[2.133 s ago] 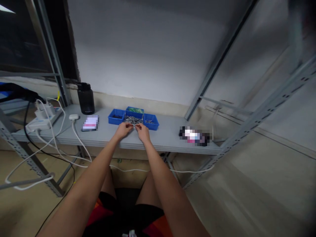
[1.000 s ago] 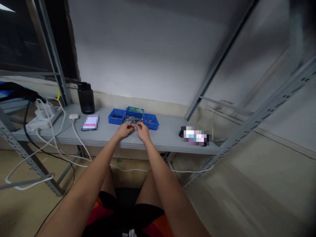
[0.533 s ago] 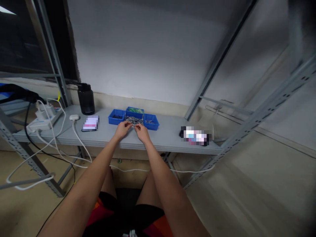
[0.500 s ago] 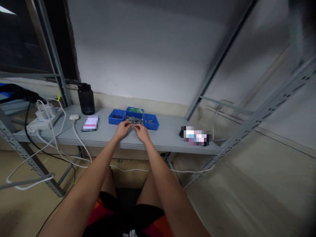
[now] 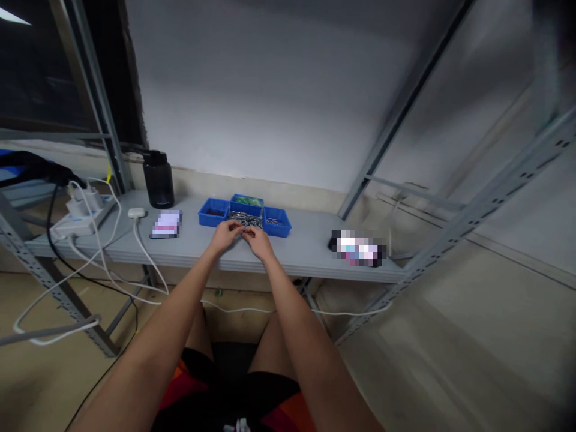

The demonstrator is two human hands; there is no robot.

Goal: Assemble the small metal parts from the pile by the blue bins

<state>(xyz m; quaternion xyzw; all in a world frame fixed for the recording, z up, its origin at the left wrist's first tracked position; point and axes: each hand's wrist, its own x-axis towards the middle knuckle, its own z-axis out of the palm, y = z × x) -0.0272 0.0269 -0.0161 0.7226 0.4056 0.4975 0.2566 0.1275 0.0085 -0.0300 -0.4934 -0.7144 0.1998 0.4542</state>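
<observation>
My left hand (image 5: 226,235) and my right hand (image 5: 257,241) meet fingertip to fingertip above the front of the shelf. Both are closed in a pinch, and whatever small thing lies between the fingers is too small to name. Just beyond them is a heap of thin silvery metal pieces (image 5: 245,219). Around the heap stand three blue bins: the left bin (image 5: 207,219) holds small dark pieces, the back bin (image 5: 247,209) something green, and the right bin (image 5: 279,229) a few thin metal pieces.
The grey shelf (image 5: 306,240) carries a dark bottle (image 5: 158,183), a blurred-out phone (image 5: 165,224), a white charger (image 5: 136,213) and a power strip (image 5: 87,215) on the left. A pixelated object (image 5: 357,248) lies at right. White cables hang down before the shelf's left edge.
My fingertips have drawn slightly closer together, the right hand shifting a little left. The bins and other things stay in place; the view has moved very slightly.
</observation>
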